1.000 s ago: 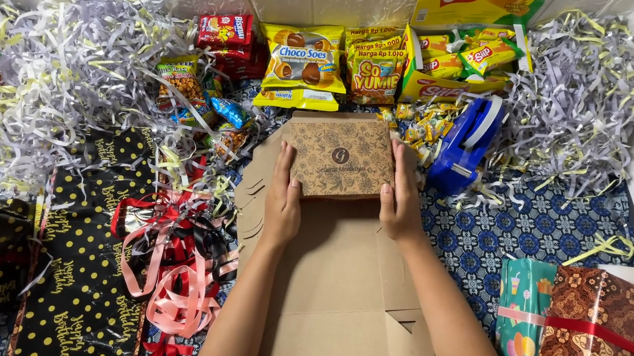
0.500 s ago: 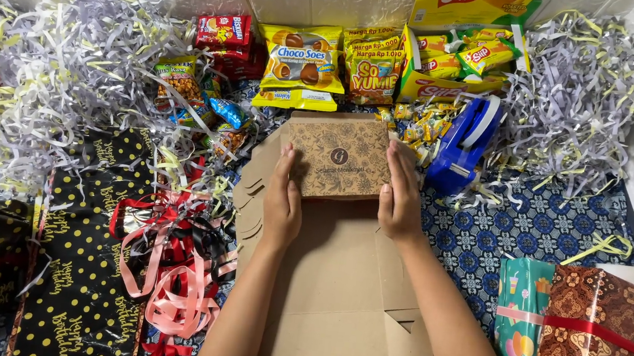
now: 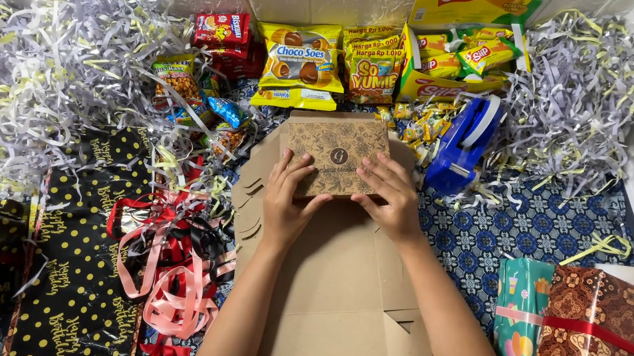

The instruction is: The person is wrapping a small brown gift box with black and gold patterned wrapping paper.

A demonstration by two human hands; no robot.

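Left hand point(image 3: 287, 198): fingers spread flat on the near left part of the small patterned brown box point(image 3: 335, 155), thumb at its lower edge. Pressing, not closed round it.

Right hand point(image 3: 386, 198): fingers likewise extended and laid across the near right part of the box, palm just off its lower edge. No wrap-around grip here either.

The box sits at the far end of a stack of flat cardboard box blanks point(image 3: 335, 299), between the two hands, lid face up.

Left of the stack: a tangle of red and pink ribbons point(image 3: 164, 264) on black gift wrap with gold dots point(image 3: 76, 270). Beyond that, a heap of pale shredded paper point(image 3: 49, 84). Far side: snack packets point(image 3: 298, 61) in a row. Right of the box: blue tape dispenser point(image 3: 460, 146), a second shred heap point(image 3: 573, 96). Near right: wrapped gifts point(image 3: 601, 338) with red ribbon. All lies on a blue patterned cloth point(image 3: 518, 225).

Risks, as judged:
- Box held by flat pressure only; uneven push could skew or crush a wall.
- Loose blanks underneath may slide, carrying the box off line.
- Ribbon and shred lie near; strands could catch in a flap.
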